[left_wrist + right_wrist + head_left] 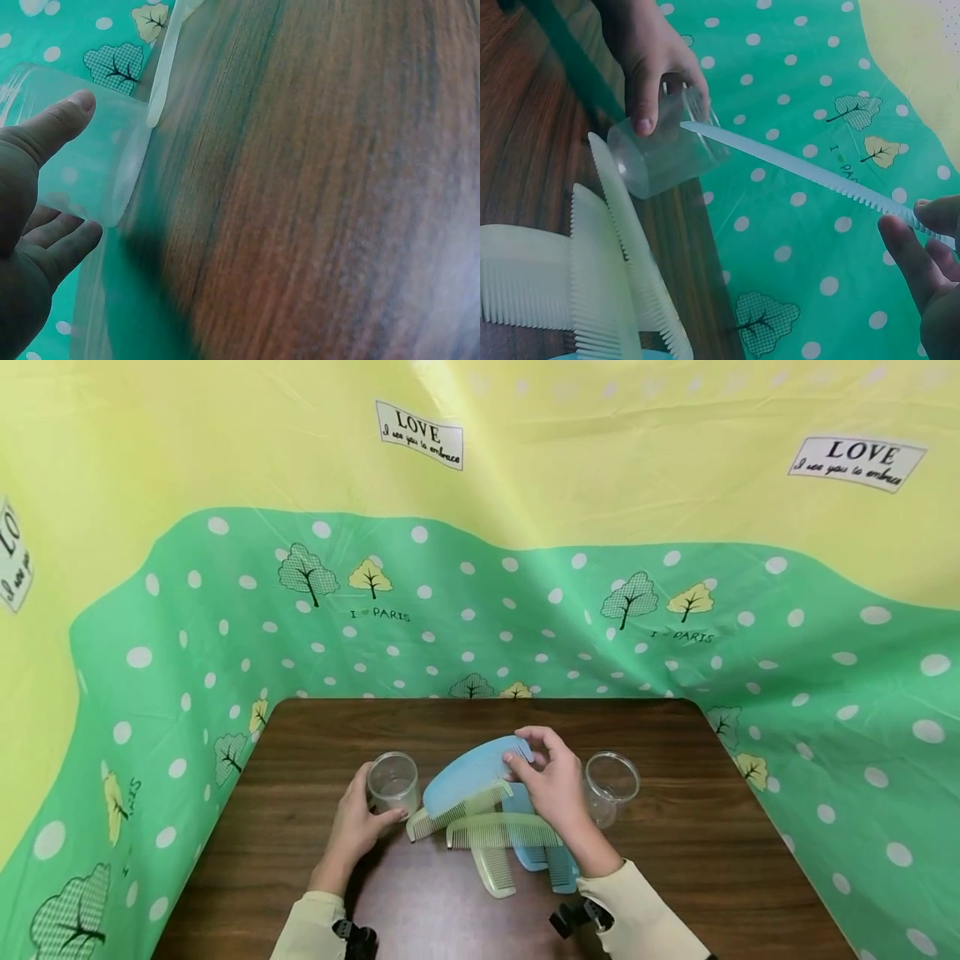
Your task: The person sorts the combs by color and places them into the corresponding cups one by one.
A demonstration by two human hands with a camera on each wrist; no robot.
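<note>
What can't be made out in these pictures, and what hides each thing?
Head view: part of a lower blue comb, covered by a pale green comb lying across it.
Left wrist view: the left end of the clear cup, cut off by the left edge.
Right wrist view: the gripped end of the held blue comb, partly covered by the right hand.
Right wrist view: a blue sliver, cut off by the bottom edge.
</note>
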